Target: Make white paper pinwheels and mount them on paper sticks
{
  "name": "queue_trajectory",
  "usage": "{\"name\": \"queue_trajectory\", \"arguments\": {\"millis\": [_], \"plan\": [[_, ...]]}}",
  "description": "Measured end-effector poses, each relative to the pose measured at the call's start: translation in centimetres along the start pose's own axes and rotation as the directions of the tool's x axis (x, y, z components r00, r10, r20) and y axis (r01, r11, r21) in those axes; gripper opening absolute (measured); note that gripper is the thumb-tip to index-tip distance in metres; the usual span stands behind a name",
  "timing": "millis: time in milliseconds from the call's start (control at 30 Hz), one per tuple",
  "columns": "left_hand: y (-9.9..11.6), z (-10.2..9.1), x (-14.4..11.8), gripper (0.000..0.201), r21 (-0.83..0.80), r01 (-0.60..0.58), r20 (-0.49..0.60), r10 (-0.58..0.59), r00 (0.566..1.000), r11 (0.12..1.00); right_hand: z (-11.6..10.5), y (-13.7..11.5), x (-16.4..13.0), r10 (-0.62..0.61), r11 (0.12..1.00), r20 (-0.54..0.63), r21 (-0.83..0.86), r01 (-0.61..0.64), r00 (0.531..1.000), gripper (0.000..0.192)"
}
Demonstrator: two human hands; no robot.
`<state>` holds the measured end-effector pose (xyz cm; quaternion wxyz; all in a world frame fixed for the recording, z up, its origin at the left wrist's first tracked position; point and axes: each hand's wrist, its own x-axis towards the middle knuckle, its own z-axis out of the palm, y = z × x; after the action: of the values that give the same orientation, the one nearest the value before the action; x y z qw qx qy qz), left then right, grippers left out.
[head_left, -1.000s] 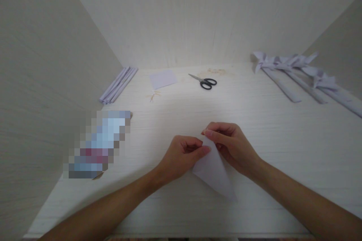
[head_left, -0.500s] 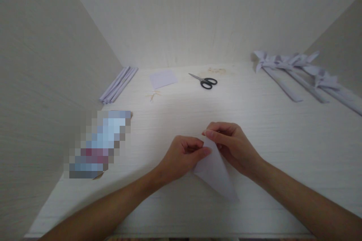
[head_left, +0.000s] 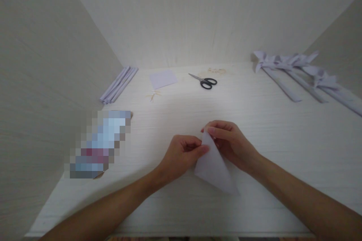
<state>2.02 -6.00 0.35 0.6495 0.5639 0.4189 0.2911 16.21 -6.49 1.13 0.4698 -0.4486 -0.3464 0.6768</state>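
Observation:
A white sheet of paper folded into a triangle (head_left: 213,169) is held between my two hands, low over the white table. My left hand (head_left: 185,156) is closed on its left edge, thumb on the near face and the curled fingers at the edge. At the top corner, my right hand (head_left: 232,143) pinches the paper between thumb and fingers. The lower right corner of the paper points toward the table's front edge. Part of the paper's right side is hidden behind the right fingers.
Black-handled scissors (head_left: 207,81) lie farther back, beside a flat paper square (head_left: 163,79) and several thin sticks (head_left: 153,95). Rolled paper tubes (head_left: 118,84) are bundled at the left. Paper pinwheels on tubes (head_left: 294,62) lie at right. A pixelated object (head_left: 103,143) lies left.
The folded paper has turned and lifted slightly at its lower edge. Both hands have shifted a little to the left, still holding it.

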Motion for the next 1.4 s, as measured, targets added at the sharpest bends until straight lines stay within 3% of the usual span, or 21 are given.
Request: {"name": "queue_trajectory", "arguments": {"millis": [233,333,433,500,633,867,1133,1267,1400], "plan": [[-0.2,0.2,-0.2,0.023,0.009,-0.019,-0.03,0.02,0.999,1.0,-0.1,-0.2,0.0,-0.124,0.962,-0.006,-0.244,0.119,0.992,0.01],[0.1,0.1,0.0,0.013,-0.085,-0.035,-0.058,0.03,0.998,0.996,0.1,-0.4,-0.2,-0.158,0.941,-0.015,-0.304,0.146,0.987,0.011],[0.3,-0.1,0.3,0.022,-0.189,-0.054,-0.155,0.025,0.988,0.981,0.3,-0.5,-0.3,-0.174,0.928,-0.005,-0.337,0.162,0.985,0.012],[0.4,-0.2,0.5,0.026,-0.204,-0.064,-0.15,0.033,0.988,0.977,0.4,-0.5,-0.3,-0.194,0.917,0.016,-0.353,0.187,0.981,0.012],[0.5,-0.2,0.7,0.029,-0.109,-0.083,-0.082,0.075,0.994,0.991,0.7,-0.2,-0.3,-0.22,0.892,0.041,-0.396,0.218,0.975,0.01],[0.6,0.0,0.7,0.033,0.121,-0.049,-0.111,0.062,0.992,0.991,0.6,0.2,-0.1,-0.235,0.837,0.048,-0.498,0.228,0.971,0.01],[0.3,-0.7,0.9,0.034,0.54,-0.197,-0.161,0.329,0.93,0.819,0.4,0.7,0.1,-0.147,0.841,0.103,-0.511,0.18,0.984,0.01],[0.4,-1.4,1.2,0.027,0.553,-0.184,-0.244,0.37,0.897,0.812,0.3,0.5,-0.1,-0.076,0.847,0.157,-0.511,0.147,0.985,0.011],[0.4,-2.0,1.5,0.031,0.419,-0.106,-0.433,0.301,0.85,0.902,0.1,0.2,-0.3,-0.04,0.814,0.215,-0.559,0.156,0.976,0.009]]}}
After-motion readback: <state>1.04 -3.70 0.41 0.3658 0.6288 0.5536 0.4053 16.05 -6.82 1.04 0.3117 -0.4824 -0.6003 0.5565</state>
